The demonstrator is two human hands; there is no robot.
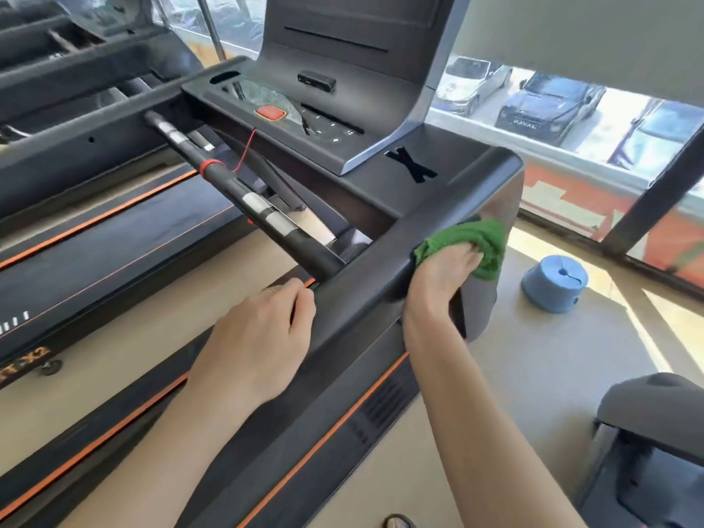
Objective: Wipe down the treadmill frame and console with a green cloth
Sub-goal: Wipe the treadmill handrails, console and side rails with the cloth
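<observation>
Right hand [444, 274] grip on green cloth [470, 245] at handrail [365, 283] outer edge

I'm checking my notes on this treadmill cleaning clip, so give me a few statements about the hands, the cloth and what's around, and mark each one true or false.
1. The right hand grips the green cloth against the outer side of the side rail. True.
2. The left hand holds a spray bottle. False: it holds no bottle; its fingers rest on the rail's inner edge.
3. The cloth is lying on the console. False: it is at the rail, well below the console.
4. A blue stool stands on the floor to the right of the treadmill. True.
5. A red cord hangs below the console's red button. True.
</observation>
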